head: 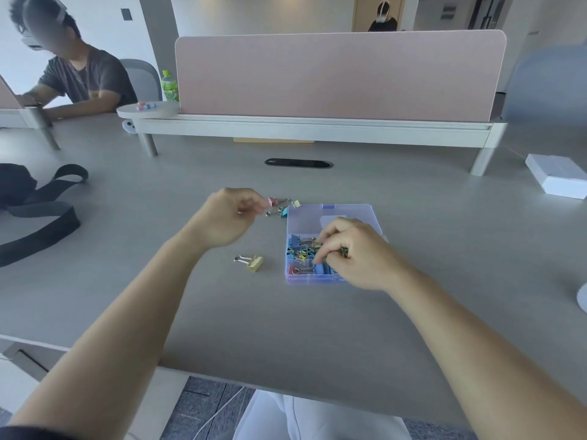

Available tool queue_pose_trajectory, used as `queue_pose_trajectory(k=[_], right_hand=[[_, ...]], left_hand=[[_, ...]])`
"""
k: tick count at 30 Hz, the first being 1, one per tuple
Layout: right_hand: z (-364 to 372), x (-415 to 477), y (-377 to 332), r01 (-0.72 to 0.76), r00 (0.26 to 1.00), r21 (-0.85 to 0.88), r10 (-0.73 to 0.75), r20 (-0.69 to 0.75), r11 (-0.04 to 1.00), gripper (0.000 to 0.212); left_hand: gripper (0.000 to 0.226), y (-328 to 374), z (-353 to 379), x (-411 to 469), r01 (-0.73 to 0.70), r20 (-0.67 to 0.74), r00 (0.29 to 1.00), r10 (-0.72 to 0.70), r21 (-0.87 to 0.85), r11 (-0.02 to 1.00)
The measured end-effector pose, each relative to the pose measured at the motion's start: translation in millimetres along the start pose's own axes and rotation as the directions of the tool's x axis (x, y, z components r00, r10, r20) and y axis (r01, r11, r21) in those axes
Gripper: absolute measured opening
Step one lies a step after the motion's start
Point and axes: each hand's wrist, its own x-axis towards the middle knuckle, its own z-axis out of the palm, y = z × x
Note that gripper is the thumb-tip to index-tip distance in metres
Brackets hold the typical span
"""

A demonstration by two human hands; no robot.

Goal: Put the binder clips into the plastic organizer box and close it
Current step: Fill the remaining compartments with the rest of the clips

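Observation:
A clear purple-tinted plastic organizer box (293, 277) lies open on the grey desk, its lid (317, 214) laid back flat. Several coloured binder clips (301, 250) fill its left side. My right hand (352, 252) rests over the box with fingertips down among the clips, on a blue clip (320, 267). My left hand (227, 215) hovers left of the lid, fingers pinched at a pink binder clip (273, 202). A teal clip (281, 212) and a small yellow clip (296, 203) lie beside it. A yellow binder clip (254, 262) lies alone left of the box.
A pink divider on a white shelf (317, 125) stands behind the work area, with a cable slot (298, 163) in front. A black bag with straps (35, 204) lies left, a white box (557, 179) right. Another person sits at the far left.

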Motion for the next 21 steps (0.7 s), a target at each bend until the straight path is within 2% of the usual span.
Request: queue_pose_trajectory(k=[4, 7, 9, 12, 14, 18, 21], right_hand=[[-0.9, -2.2, -7.5, -0.021, 0.997, -0.079, 0.026, 0.069, 0.997, 0.037], [-2.0, -2.0, -8.9, -0.038, 0.996, -0.092, 0.045, 0.081, 0.995, 0.038], [-2.4, -1.9, -9.3, -0.044, 0.996, -0.087, 0.05, 0.069, 0.995, 0.038], [-1.5, -1.0, -7.5, -0.026, 0.999, -0.062, 0.027, 0.024, 0.998, 0.036], [-0.9, 0.1, -5.7, -0.025, 1.0, -0.055, 0.025, 0.002, 0.998, 0.036], [1.0, 2.3, -1.0, -0.026, 1.0, -0.02, 0.026, -0.013, 0.999, 0.036], [2.2, 3.3, 1.9, -0.038, 0.999, -0.011, 0.038, -0.013, 0.999, 0.035]], left_hand=[[0.029, -30.4, -15.4, 16.5, 0.206, -0.052, 0.978, -0.2, 0.136, 0.969], [0.026, -31.3, -15.6, 21.6, 0.217, -0.019, 0.976, -0.217, 0.155, 0.964], [0.022, -23.9, -11.9, 18.7, 0.188, 0.066, 0.979, -0.195, 0.098, 0.977], [0.019, -16.2, -8.8, 7.2, 0.187, 0.28, 0.945, -0.166, -0.05, 0.981], [0.018, -17.3, -7.9, 4.0, 0.189, 0.341, 0.926, -0.163, -0.044, 0.981], [0.017, -28.6, 0.6, 12.2, 0.184, 0.145, 0.969, -0.197, 0.103, 0.978], [0.027, -29.1, 1.1, 19.8, 0.174, 0.125, 0.97, -0.207, 0.233, 0.957]])
